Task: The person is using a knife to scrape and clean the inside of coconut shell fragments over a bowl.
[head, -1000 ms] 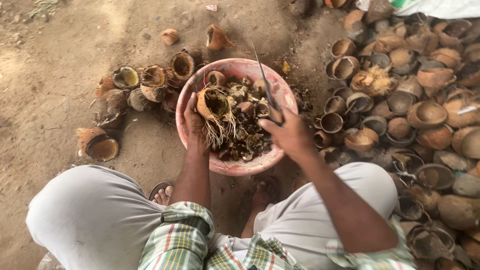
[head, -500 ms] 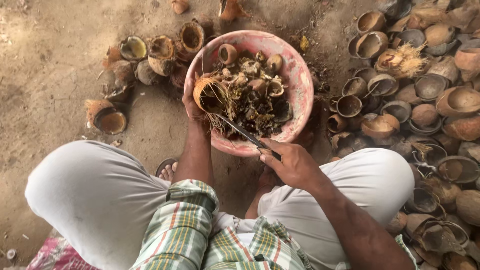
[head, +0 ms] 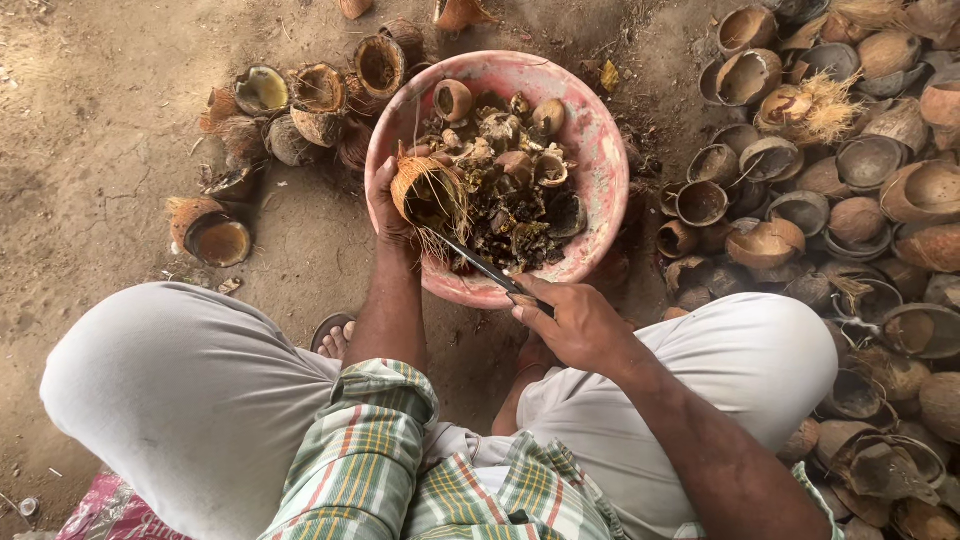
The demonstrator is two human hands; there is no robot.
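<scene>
The left hand point(head: 392, 205) closes its grip around a fibrous coconut half point(head: 428, 193), holding it over the near-left rim of the pink basin point(head: 600, 140). To the right of this grip, a knife point(head: 480, 265) points its blade into the husk. The right hand point(head: 575, 322) grips the knife handle, fingers fully closed, just below the basin.

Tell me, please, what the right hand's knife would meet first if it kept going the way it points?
Probably the fibrous coconut shell half held by the left hand; the knife in the right hand already points into it.
</scene>
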